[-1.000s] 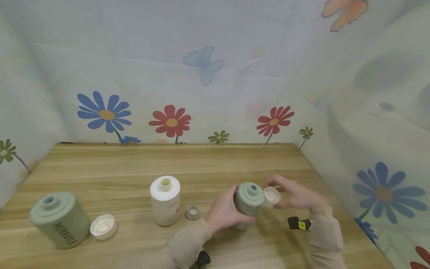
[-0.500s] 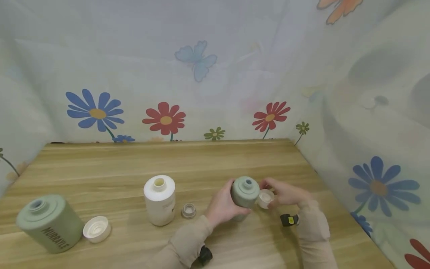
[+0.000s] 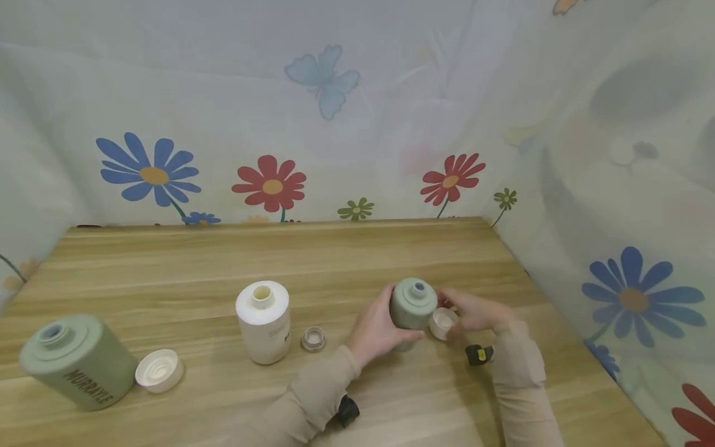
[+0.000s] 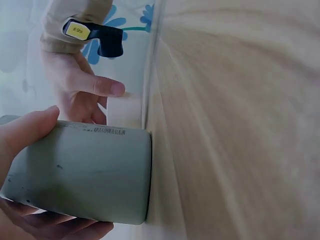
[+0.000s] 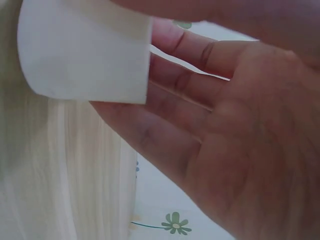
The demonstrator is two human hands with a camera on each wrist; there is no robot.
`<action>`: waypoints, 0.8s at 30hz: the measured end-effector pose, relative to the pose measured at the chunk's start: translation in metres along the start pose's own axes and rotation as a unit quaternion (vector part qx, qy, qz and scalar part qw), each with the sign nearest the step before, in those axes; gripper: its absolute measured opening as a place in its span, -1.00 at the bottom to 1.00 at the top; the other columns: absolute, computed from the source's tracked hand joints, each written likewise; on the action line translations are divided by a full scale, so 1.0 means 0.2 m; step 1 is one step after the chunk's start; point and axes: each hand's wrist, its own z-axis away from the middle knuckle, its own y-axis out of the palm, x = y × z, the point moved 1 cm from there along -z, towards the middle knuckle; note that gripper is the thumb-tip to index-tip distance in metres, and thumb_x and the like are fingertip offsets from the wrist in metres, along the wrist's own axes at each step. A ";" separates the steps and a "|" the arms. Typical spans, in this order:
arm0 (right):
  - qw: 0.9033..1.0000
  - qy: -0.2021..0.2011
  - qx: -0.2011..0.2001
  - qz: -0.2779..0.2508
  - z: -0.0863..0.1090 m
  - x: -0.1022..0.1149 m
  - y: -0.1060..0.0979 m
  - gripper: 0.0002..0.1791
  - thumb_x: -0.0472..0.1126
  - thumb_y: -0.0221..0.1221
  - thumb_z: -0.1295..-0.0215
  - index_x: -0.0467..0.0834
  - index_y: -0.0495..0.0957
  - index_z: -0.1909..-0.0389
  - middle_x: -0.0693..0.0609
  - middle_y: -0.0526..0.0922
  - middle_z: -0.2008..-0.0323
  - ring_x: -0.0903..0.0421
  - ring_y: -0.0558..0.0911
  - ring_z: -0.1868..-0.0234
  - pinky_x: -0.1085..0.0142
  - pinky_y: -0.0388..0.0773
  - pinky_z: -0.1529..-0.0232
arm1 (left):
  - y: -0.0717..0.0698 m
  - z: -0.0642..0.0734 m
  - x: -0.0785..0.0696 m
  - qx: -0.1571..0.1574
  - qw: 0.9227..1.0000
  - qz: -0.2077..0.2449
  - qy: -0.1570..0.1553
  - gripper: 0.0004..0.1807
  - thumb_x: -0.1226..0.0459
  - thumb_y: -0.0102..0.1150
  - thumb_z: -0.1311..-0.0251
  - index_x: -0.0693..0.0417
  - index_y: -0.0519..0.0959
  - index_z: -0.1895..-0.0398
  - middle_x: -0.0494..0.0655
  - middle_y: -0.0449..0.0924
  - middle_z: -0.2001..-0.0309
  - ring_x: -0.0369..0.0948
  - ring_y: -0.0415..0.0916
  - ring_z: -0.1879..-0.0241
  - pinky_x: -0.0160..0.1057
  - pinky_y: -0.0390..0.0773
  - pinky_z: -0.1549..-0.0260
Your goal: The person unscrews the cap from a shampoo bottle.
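Upright at the right of the table is a pale green bottle (image 3: 413,304) with an uncapped neck. My left hand (image 3: 375,328) grips its side, thumb on the near side and fingers wrapped around behind. In the left wrist view the bottle (image 4: 90,172) has its base right at the wood, with a small barcode showing. Just to its right, my right hand (image 3: 477,310) holds a white cap (image 3: 443,323), hollow side up, low at the tabletop. From the right wrist, the cap (image 5: 87,55) sits between thumb and fingertips.
A white bottle (image 3: 264,329) without a cap stands mid-table, a small clear-grey cap (image 3: 314,339) beside it. Farther left stand a larger green bottle (image 3: 84,369) marked MURRAYLE and an upturned white cap (image 3: 159,371). Flowered cloth (image 3: 357,124) hangs behind the table (image 3: 223,254).
My right hand has lowered the white cap from beside the bottle's top down to the tabletop. The left hand keeps its grip on the green bottle. The head view has shifted slightly.
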 end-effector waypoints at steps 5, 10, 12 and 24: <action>1.000 0.019 0.009 -0.006 0.00 0.00 0.01 -0.31 -0.39 0.38 0.22 -0.26 0.37 -0.05 -0.17 0.53 -0.02 -0.24 0.47 -0.14 -0.18 0.39 -0.18 | -0.01 0.01 -0.01 0.011 1.000 -0.015 -0.001 -0.07 0.13 0.56 0.18 0.00 0.26 -0.31 -0.03 0.55 -0.17 -0.04 0.53 -0.13 -0.01 0.48 -0.13; 0.999 0.028 0.015 -0.032 0.00 0.01 0.04 -0.26 -0.40 0.38 0.25 -0.26 0.34 -0.09 -0.17 0.49 -0.03 -0.22 0.43 -0.16 -0.21 0.32 -0.22 | -0.01 0.03 -0.01 0.021 1.000 -0.017 -0.003 -0.08 0.11 0.55 0.16 -0.04 0.24 -0.30 -0.05 0.54 -0.16 -0.06 0.53 -0.13 -0.02 0.48 -0.12; 0.998 0.035 0.019 -0.044 0.00 0.01 0.05 -0.22 -0.43 0.35 0.26 -0.26 0.31 -0.13 -0.19 0.46 -0.07 -0.25 0.40 -0.21 -0.23 0.28 -0.25 | -0.01 0.03 0.00 0.024 1.000 -0.016 -0.003 -0.08 0.11 0.54 0.15 -0.04 0.23 -0.30 -0.05 0.54 -0.16 -0.06 0.53 -0.13 -0.02 0.48 -0.12; 0.995 0.084 0.003 0.047 0.07 0.04 0.04 -0.23 -0.21 0.42 0.13 -0.18 0.35 -0.19 -0.29 0.43 -0.18 -0.31 0.38 -0.23 -0.26 0.36 -0.15 | 0.01 0.06 0.02 0.038 0.999 0.029 -0.021 0.05 0.15 0.55 0.17 -0.04 0.11 -0.40 0.05 0.42 -0.27 0.01 0.46 -0.21 0.07 0.41 -0.19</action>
